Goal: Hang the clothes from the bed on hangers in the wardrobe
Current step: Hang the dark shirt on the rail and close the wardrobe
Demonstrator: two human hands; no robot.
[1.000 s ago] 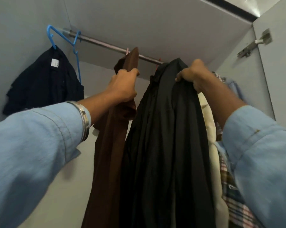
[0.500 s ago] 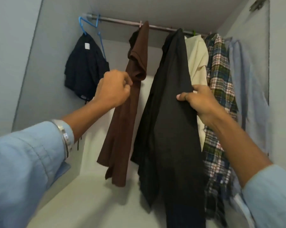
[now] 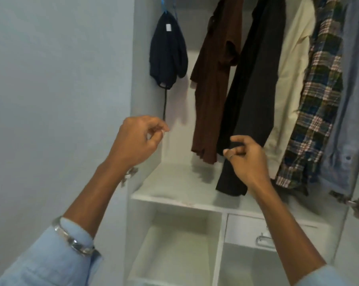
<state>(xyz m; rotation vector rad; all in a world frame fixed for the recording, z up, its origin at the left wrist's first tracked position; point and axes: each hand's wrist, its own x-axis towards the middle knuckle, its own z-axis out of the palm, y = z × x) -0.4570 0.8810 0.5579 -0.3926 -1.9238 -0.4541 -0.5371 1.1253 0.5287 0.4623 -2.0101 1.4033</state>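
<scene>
Inside the white wardrobe (image 3: 174,198) hang a dark navy garment (image 3: 167,52) on a blue hanger, a brown shirt (image 3: 214,79), a black garment (image 3: 251,96), a cream one (image 3: 292,75), a plaid shirt (image 3: 317,104) and a pale blue shirt (image 3: 350,89). My left hand (image 3: 137,139) hovers in front of the wardrobe's left side panel, fingers loosely curled, holding nothing. My right hand (image 3: 246,159) is in front of the black garment's lower part, fingers loosely curled, holding nothing. The rail and the bed are out of view.
Below the hanging space lie a white shelf, an open compartment (image 3: 174,244) and a drawer with a metal handle (image 3: 263,240). The left door (image 3: 61,100) stands open beside my left arm. A hinge (image 3: 352,205) sticks out at the right.
Both hands have come down from the garments near the rail and let go; the right hand released the black garment. The camera has tilted down to the shelf and drawer.
</scene>
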